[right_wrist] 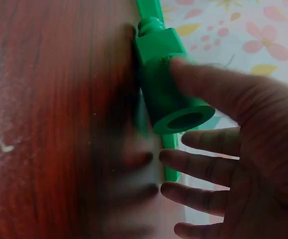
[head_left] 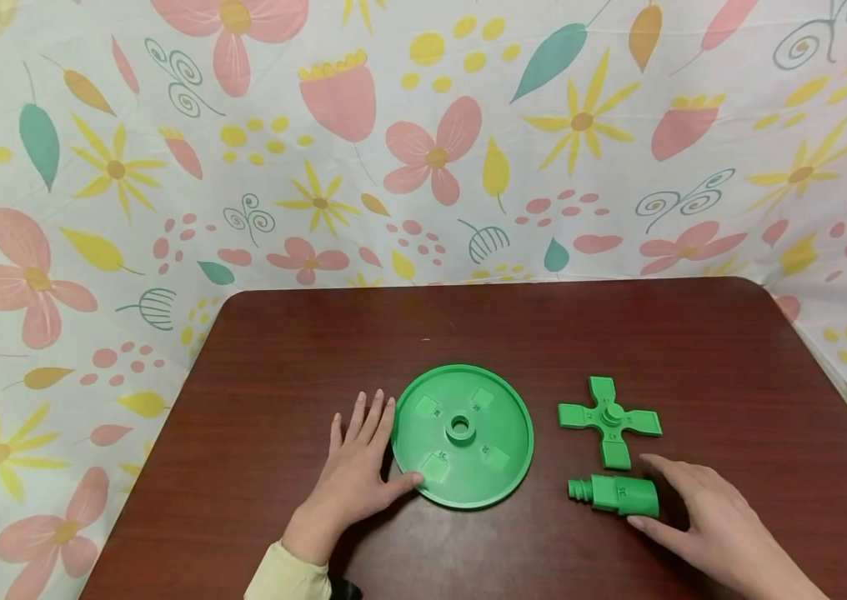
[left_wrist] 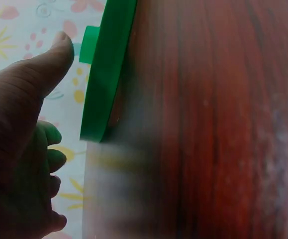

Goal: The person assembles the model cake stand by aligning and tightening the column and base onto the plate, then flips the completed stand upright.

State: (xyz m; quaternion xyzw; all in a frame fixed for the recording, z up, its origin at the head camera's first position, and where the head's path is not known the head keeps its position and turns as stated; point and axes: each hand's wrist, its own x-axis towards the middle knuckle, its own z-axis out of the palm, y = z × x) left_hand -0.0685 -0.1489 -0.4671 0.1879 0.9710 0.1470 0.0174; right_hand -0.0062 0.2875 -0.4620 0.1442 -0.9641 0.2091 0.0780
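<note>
A: Round disc (head_left: 497, 429)?
B: Looks like green plastic, smooth, with a soft sheen.
A: Four-armed cross (head_left: 612, 417)?
B: Reads as similar plastic, smooth and mostly matt, broken by small marks.
A: Threaded piece (head_left: 613, 495)?
B: Seems plastic too; ridged at the thread, smooth along the body.
A: Table (head_left: 483, 329)?
B: Resembles red-brown wood, polished, giving blurred reflections in both wrist views. Cannot tell solid from laminate.
A: Printed hanging (head_left: 363, 187)?
B: Looks like cloth, matt, lightly creased.
A: Sleeve (head_left: 286, 577)?
B: Appears to be matt fabric.
</note>
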